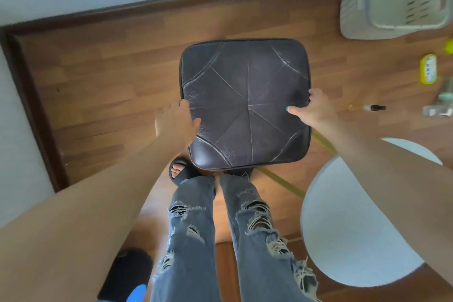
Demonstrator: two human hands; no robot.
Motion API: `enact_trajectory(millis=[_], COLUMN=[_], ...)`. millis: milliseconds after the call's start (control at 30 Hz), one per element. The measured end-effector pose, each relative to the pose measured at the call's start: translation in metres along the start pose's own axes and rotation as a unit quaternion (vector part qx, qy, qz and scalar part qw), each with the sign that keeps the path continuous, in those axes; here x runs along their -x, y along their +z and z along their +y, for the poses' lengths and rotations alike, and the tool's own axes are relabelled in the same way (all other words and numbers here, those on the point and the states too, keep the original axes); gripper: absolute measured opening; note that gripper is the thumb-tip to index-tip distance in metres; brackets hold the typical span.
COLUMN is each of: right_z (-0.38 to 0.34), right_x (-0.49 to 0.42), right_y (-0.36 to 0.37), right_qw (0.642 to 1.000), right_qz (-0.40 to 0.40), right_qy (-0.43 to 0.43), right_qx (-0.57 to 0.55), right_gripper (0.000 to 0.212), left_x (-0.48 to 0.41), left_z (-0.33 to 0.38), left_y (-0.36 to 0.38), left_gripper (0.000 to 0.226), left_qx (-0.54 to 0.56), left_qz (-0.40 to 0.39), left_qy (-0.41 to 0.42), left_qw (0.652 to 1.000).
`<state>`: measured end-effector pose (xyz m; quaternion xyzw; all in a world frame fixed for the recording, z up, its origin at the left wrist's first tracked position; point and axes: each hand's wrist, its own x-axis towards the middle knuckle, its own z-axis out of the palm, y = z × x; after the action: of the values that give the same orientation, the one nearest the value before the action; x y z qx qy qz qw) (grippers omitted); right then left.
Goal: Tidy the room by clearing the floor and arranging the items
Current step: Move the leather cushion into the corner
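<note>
1. While the wooden floor (110,81) fills most of the frame, the thing in hand is the dark leather cushion (245,105), which sits at the centre of the frame just ahead of the person's feet. Whether it is a loose pad or the top of a stool cannot be told from above.
2. A round white surface (355,228) occupies the lower right, just beside the cushion's near right corner.
3. The cushion looks padded and creased, so it will probably give under pressure. Its leather face is smooth and likely slippery, and it may be heavier than a plain pillow. The piped edges at opposite sides seem the safest hold, since the flat top offers nothing to catch.
4. A white laundry basket (397,2) stands in the upper right corner.
5. The left hand (175,119) grips the cushion's left edge, thumb lying on top.
6. The right hand (316,109) grips the right edge, fingers curled over the side and thumb across the leather.
7. Small clutter lies on the floor at the right edge: a yellow packet (428,69) and a small bottle (370,107), both well apart from the cushion.
</note>
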<state>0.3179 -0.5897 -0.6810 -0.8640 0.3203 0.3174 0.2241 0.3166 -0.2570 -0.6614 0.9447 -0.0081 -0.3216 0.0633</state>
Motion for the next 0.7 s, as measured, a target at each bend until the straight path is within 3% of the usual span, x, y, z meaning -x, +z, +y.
enact_trajectory(millis=[267, 400, 567, 700], right_z=[0.014, 0.023, 0.036, 0.036], right_x=[-0.036, -0.051, -0.063, -0.065], right_y=[0.023, 0.022, 0.024, 0.028], right_qw=[0.998, 0.995, 0.990, 0.987], right_qz=[0.028, -0.038, -0.061, -0.060], right_qy=[0.037, 0.077, 0.086, 0.085], right_qx=[0.047, -0.058, -0.094, -0.122], right_gripper=[0.102, 0.120, 0.129, 0.128], left_x=[-0.033, -0.048, -0.061, -0.068], left_z=[0.009, 0.019, 0.024, 0.017], left_y=[0.035, 0.045, 0.054, 0.055], left_gripper=[0.068, 0.078, 0.107, 0.102], left_qx=[0.132, 0.256, 0.343, 0.345], left_qz=[-0.086, -0.085, -0.084, -0.119], left_qy=[-0.161, -0.255, -0.294, -0.322], left_qw=[0.974, 0.928, 0.888, 0.874])
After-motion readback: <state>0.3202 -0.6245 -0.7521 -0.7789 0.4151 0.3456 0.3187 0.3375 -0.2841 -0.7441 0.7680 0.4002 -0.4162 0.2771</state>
